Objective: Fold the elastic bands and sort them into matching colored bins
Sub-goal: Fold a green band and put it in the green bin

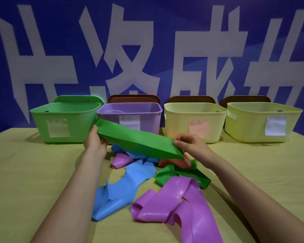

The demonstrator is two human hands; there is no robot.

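A flat green elastic band (139, 140) is stretched in the air between my hands, above the pile. My left hand (95, 142) grips its left end and my right hand (189, 143) pinches its right end. Below lie loose bands: a blue one (128, 183), a purple one (179, 204), a second green one (182, 176), a smaller purple piece (120, 160) and a pink one (175, 161), partly hidden. At the back stand a green bin (63, 118), a purple bin (130, 114), a pale yellow bin with a pink label (195, 120) and a yellow-green bin (261, 121).
The bins stand in a row on a yellow-green tablecloth (33, 172), each with a paper label on its front. Lids lean behind them against a blue wall banner with large white characters. Open cloth lies to the left and right of the pile.
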